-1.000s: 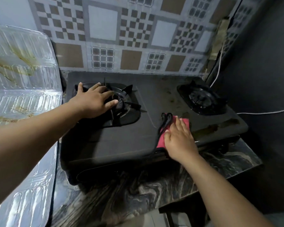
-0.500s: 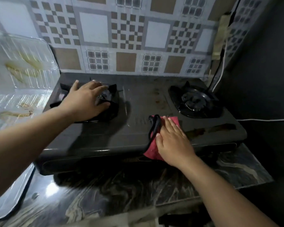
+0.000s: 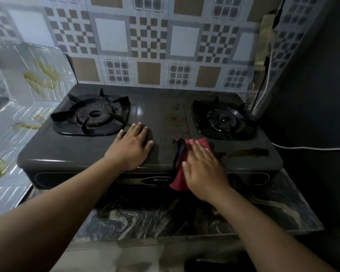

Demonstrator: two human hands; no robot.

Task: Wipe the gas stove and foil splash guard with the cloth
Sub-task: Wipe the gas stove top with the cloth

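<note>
Hands apart: right hand (image 3: 203,169) pressed flat on red cloth (image 3: 182,165) at gas stove (image 3: 86,150) front edge, left hand (image 3: 133,147) spread empty, bracing beside left burner (image 3: 92,116). Judged early going: brown smear (image 3: 245,152) unwiped, foil splash guard (image 3: 28,99) streaked yellow. Both arms extended, palms down.

A dark marbled surface (image 3: 273,209) carries the black gas stove (image 3: 86,152), which fills most of it (a bare strip shows at 6 o'clock); the foil splash guard (image 3: 14,118) stands at 9 o'clock.
</note>
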